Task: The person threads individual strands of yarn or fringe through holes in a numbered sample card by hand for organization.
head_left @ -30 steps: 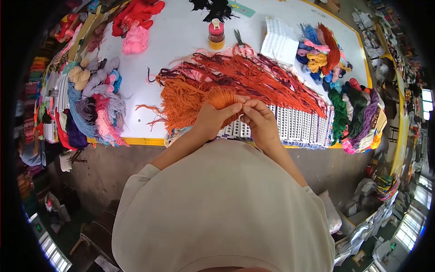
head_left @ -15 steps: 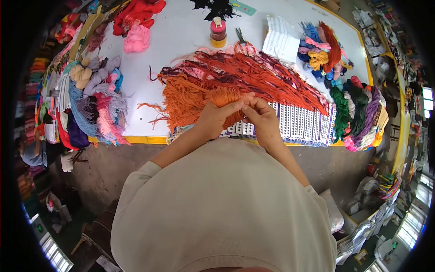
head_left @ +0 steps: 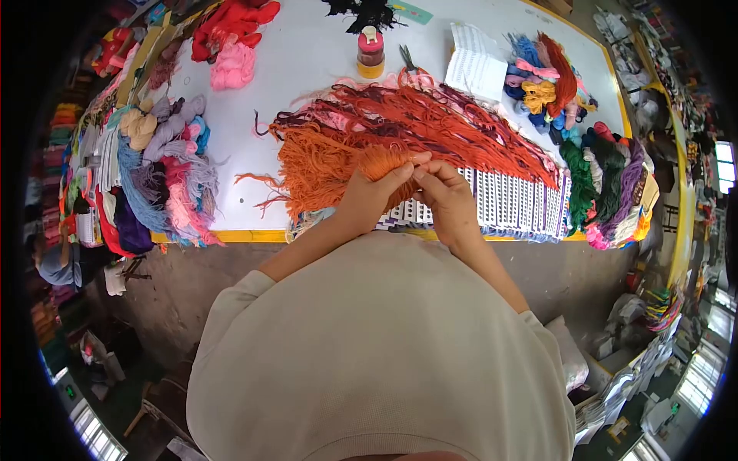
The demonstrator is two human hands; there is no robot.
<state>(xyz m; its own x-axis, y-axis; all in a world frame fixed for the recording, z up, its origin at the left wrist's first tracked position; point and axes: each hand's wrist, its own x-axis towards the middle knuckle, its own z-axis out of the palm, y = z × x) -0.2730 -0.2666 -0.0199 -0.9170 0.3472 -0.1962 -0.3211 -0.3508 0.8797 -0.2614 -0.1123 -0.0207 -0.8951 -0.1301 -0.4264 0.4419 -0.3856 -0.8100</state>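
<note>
My left hand (head_left: pixel 371 198) is wrapped round a bundle of orange yarn (head_left: pixel 319 165), whose loose ends fan out to the left over the table. Close beside it, my right hand (head_left: pixel 447 197) pinches with thumb and forefinger at the bundle's right end, fingertips almost meeting those of the left. What sits in that pinch is too small to make out. Behind both hands lies a long spread of red, pink and dark purple yarn strands (head_left: pixel 430 127). Under and right of my right hand are rows of white punched cards (head_left: pixel 511 203) along the table's front edge.
A jar with a pink lid (head_left: pixel 370 52), dark-handled scissors (head_left: pixel 407 59) and a printed paper sheet (head_left: pixel 475 65) lie beyond the strands. Mixed skeins (head_left: pixel 165 165) are heaped at left, with more skeins (head_left: pixel 607 184) at right. Red yarn (head_left: pixel 231 27) lies at the back.
Both hands have shifted very slightly, still together at the orange bundle. The right hand's fingers have curled in a little more. The rest of the table looks the same.
</note>
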